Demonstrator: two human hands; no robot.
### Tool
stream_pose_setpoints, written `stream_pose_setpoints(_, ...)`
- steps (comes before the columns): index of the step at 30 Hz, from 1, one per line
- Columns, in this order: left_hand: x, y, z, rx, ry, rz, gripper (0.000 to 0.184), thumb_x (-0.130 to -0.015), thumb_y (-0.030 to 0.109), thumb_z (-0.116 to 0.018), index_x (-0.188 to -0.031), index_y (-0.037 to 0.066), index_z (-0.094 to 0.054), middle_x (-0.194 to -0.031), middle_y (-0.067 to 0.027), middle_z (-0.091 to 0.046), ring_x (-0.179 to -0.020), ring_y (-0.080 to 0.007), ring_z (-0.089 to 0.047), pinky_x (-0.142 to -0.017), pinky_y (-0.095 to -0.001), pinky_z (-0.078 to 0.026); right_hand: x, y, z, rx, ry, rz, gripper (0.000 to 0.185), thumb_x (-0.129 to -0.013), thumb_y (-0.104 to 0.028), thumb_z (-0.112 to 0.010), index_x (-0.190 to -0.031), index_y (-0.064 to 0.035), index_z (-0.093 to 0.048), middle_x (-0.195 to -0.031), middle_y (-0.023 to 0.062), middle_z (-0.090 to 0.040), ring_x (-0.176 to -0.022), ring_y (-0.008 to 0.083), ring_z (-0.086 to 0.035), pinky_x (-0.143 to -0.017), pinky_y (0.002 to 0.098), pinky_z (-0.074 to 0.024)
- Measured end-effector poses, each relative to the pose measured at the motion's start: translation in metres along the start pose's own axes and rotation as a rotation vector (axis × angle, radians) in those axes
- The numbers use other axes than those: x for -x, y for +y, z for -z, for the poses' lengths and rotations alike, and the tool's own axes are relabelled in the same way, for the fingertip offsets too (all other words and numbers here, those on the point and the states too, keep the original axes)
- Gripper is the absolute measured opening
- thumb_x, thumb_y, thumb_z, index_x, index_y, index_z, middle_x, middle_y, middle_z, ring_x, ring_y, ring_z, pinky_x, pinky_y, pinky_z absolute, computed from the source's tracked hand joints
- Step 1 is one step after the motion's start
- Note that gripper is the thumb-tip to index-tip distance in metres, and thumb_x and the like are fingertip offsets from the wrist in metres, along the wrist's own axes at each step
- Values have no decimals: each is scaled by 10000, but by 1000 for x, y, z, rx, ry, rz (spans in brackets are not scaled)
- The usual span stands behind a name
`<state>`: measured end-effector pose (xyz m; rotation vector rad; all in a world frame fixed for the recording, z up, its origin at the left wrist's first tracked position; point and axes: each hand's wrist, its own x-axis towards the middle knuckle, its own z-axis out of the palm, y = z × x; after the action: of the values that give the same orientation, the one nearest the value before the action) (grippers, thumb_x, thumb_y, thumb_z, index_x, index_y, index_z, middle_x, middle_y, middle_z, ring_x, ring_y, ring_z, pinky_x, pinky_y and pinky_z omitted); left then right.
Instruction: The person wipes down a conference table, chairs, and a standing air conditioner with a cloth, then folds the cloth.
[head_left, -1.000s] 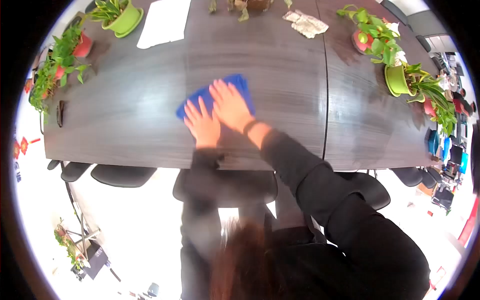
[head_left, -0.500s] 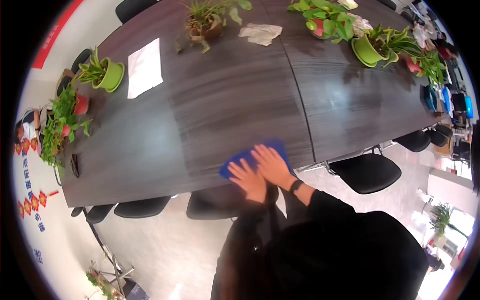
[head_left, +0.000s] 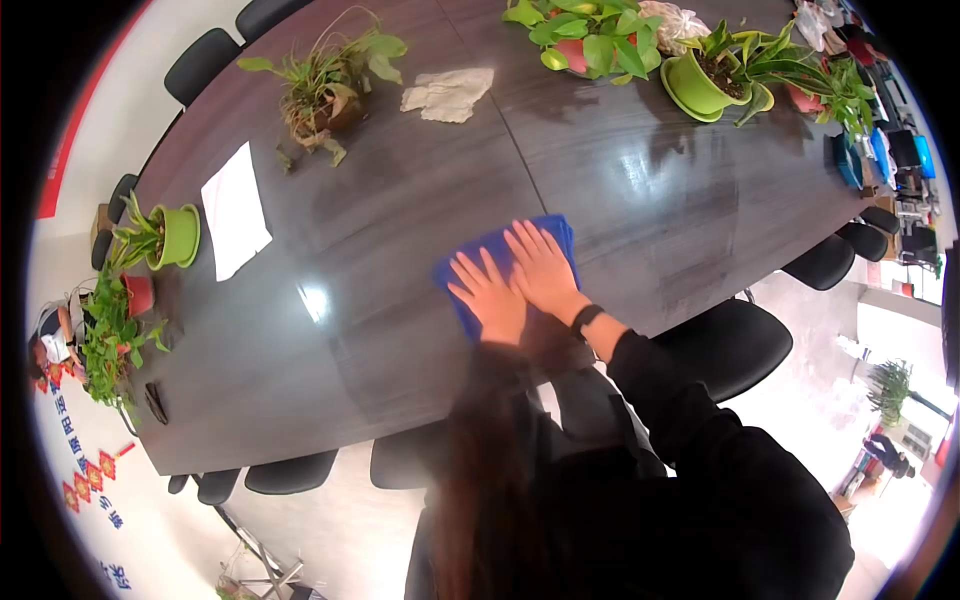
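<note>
A folded blue cloth lies flat on the dark wood-grain table. My left hand rests palm down on its left part, fingers spread. Beside it, my right hand presses on the cloth's right part with the fingers stretched out. The two hands touch near the thumbs. A dark band circles my right wrist. Both palms hide the middle of the cloth.
White paper lies at the left. A crumpled beige cloth is near a drooping plant. Green-potted plants stand left and right. A black chair sits against the near edge.
Both hands and the blue cloth have moved from the table's near edge farther in across the top. The camera view has shifted too.
</note>
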<state>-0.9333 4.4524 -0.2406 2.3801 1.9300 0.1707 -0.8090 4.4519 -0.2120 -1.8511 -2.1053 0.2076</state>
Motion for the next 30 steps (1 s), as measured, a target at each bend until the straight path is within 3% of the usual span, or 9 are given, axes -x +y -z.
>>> stream_pose_setpoints(7,-122,-9,-19,-73,42,0,702,-942,461,-452,-1478,27,-321,-1517,-340,-200,-1406,-501,-198,-1064,-663,-220,-109,38,-24,48,41,0,545,-924,-247,-450,-1421,-24,-418,-1490,157,-388,-1410,294,-308,-1154,431,-236)
stream_pose_setpoints(13,-203,-28,-22,-29,-6,-73,697,-954,508,-387,-1497,78,-308,-1550,-280,-186,-1445,-437,-147,-1097,-657,-138,-173,43,-53,147,51,-151,554,-953,-268,-414,-1463,-57,-367,-1540,119,-325,-1453,251,-238,-1166,422,-199)
stream_pose_setpoints(15,-219,-30,-18,-79,-68,-63,689,-955,517,-359,-1532,155,-256,-1584,-225,-138,-1463,-399,-105,-1117,-638,-97,-184,44,-59,144,89,-127,541,-958,-267,-401,-1455,-55,-379,-1530,125,-341,-1445,261,-256,-1161,429,-207)
stream_pose_setpoints(17,-226,-33,-22,-72,-23,-80,700,-954,535,-354,-1519,129,-281,-1572,-239,-161,-1456,-405,-130,-1108,-647,-128,-189,44,-63,141,150,-159,528,-964,-264,-387,-1446,-50,-389,-1518,130,-359,-1434,270,-276,-1155,432,-217)
stream_pose_setpoints(23,-220,-38,-7,-37,-77,-31,672,-966,507,-349,-1539,176,-231,-1594,-187,-135,-1471,-363,-101,-1132,-617,-74,-187,39,-75,176,213,-78,514,-977,-287,-372,-1437,-59,-402,-1505,150,-372,-1417,299,-299,-1144,436,-232)
stream_pose_setpoints(26,-203,-52,-5,-1,-104,-43,644,-977,492,-336,-1541,202,-222,-1604,-146,-135,-1479,-330,-83,-1144,-606,-46,-175,21,-83,225,249,-135,521,-981,-292,-359,-1435,-38,-395,-1490,179,-382,-1402,331,-319,-1130,464,-253)
stream_pose_setpoints(30,-145,-118,5,124,-3,-140,609,-950,502,-408,-1487,220,-364,-1581,-116,-233,-1469,-277,-152,-1157,-555,-98,-132,-56,-104,283,230,-261,540,-979,-294,-365,-1434,-5,-383,-1490,202,-375,-1401,358,-314,-1124,486,-256)
